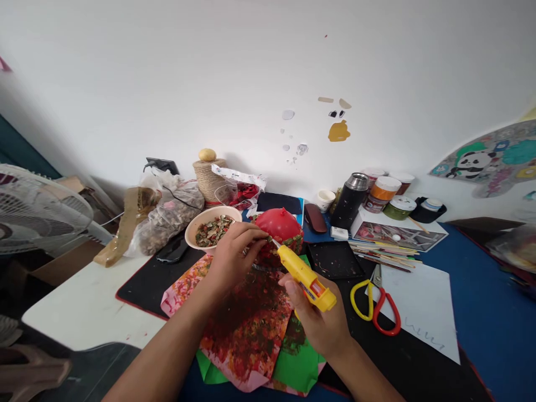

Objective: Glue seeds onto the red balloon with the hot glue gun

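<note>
A yellow hot glue gun is gripped in my right hand, its nozzle pointing up and left. At the nozzle's tip, my left hand pinches a small dark green flake. Just behind both hands sits a red balloon, its knot upward and its lower part covered with green and reddish flakes. Left of it, partly behind my left hand, is a pale bowl of mottled flakes. Paint-stained pink paper lies under my hands, over green paper.
Yellow-and-red scissors lie at right on white paper, near a black tray and brushes. A black flask and paint jars stand behind. Left are a twine spool, plastic bags and a fan.
</note>
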`<state>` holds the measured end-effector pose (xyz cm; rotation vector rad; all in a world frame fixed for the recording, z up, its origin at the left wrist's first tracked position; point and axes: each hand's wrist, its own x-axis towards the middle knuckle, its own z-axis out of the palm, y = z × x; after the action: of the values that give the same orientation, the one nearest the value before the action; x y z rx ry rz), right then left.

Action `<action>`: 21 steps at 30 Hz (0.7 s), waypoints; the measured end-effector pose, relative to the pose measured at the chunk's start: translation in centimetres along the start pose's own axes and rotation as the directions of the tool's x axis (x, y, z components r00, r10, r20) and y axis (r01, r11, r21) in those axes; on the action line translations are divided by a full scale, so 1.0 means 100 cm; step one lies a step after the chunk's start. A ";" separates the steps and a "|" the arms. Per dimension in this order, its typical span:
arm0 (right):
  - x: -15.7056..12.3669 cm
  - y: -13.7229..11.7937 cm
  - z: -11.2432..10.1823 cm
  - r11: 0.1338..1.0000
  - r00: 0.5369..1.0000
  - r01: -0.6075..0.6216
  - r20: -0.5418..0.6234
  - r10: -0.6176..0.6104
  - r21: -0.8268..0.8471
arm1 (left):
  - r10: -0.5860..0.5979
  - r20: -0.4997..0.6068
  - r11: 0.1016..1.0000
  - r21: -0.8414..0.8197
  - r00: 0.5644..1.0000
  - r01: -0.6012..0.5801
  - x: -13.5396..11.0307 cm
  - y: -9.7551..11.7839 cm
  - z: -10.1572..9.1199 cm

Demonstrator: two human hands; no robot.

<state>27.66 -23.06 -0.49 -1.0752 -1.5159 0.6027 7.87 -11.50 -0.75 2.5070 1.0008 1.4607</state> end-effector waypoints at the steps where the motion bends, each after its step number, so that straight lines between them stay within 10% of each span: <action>1: 0.000 -0.001 0.000 1.000 1.000 0.004 0.003 -0.004 -0.011 | -0.014 -0.005 1.000 -0.004 1.000 0.014 0.000 0.001 0.000; 21: -0.003 0.006 0.000 0.999 1.000 0.025 -0.016 -0.024 0.024 | -0.088 0.005 0.994 -0.068 0.996 0.088 0.000 0.005 0.000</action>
<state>27.84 -23.05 -1.13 -1.0397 -1.5022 0.5926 8.11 -11.90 -0.57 2.3849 1.0287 1.4425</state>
